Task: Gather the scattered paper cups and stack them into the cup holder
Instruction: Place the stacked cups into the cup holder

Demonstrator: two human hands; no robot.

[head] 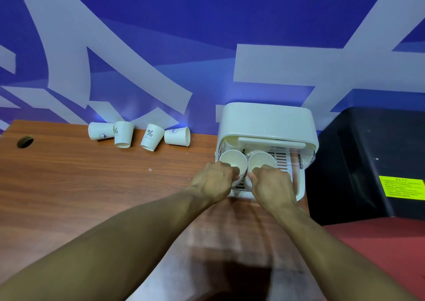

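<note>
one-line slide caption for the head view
Left hand grips one cup, right hand another, in the white cup holder; four more cups sit by the wall on the desk.

From where I watch, the table runs from 9 to 1 o'clock, with the wall behind it. The cup holder stands on the table at 1 o'clock, and a box stands to its right at 3. In the holder's near end sit the left cup and the right cup, side by side (rims touching). The left hand and right hand each grip the near rim of one. Four loose cups line the back edge at 11 o'clock.
</note>
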